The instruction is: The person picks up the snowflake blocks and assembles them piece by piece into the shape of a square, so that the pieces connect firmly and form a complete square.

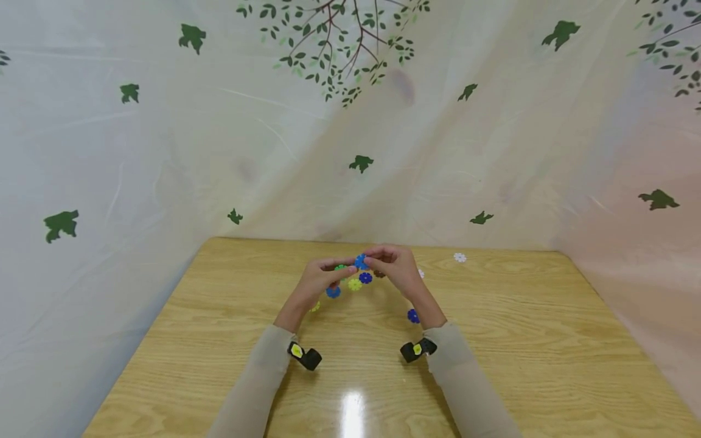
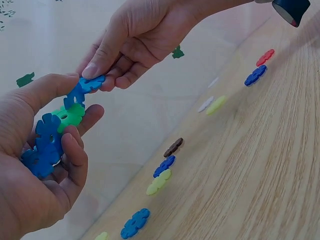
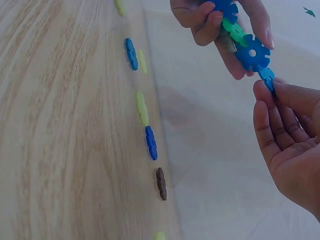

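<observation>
Above the table's far part, my left hand [image 1: 314,283] holds a short chain of interlocked flower-shaped plastic discs. In the left wrist view, dark blue discs [image 2: 49,135] sit in the palm behind curled fingers, and a green disc [image 2: 70,116] follows toward the fingertips. A blue disc [image 3: 253,54] comes after the green one, near the left thumb. My right hand [image 1: 400,267] pinches another blue disc [image 3: 267,75] between thumb and fingers at the chain's end. This disc stands at an angle to its blue neighbour, their notched edges meeting. Fingers hide part of the chain.
Loose discs lie on the wooden table [image 1: 219,340] below the hands: yellow [image 1: 355,285], dark blue [image 1: 365,278], brown [image 2: 173,147] and blue [image 1: 333,292]. Farther right are a white disc [image 1: 459,258] and a red disc [image 2: 265,57]. A printed curtain hangs behind the table.
</observation>
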A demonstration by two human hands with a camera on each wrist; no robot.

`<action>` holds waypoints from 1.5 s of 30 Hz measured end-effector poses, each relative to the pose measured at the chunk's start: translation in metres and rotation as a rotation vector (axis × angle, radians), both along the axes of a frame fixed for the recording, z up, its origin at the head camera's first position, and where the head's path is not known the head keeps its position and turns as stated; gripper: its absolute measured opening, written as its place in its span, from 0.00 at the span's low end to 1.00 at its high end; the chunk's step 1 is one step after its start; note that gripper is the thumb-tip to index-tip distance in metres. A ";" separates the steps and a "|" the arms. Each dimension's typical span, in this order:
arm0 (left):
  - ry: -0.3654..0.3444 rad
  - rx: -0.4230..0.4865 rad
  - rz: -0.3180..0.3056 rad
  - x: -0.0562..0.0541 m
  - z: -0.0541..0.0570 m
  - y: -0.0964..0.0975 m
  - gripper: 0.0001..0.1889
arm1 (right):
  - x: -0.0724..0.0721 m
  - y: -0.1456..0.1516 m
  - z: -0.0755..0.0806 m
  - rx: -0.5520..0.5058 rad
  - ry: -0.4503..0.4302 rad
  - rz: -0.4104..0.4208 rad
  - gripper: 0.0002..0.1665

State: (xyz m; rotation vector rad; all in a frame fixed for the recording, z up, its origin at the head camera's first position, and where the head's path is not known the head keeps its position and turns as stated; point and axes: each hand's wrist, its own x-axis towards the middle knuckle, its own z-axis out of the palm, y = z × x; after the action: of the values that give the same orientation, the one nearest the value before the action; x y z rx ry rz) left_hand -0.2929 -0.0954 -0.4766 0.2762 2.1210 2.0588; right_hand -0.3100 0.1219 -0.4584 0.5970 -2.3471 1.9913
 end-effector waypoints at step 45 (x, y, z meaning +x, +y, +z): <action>0.034 -0.055 -0.243 0.006 0.005 0.013 0.23 | -0.001 0.005 0.003 -0.016 -0.008 0.004 0.15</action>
State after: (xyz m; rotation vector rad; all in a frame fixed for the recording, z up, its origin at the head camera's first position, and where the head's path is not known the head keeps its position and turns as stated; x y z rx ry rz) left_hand -0.2869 -0.0822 -0.4715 0.5358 2.0440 1.8678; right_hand -0.3112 0.1271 -0.4556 0.5949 -2.3342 2.0162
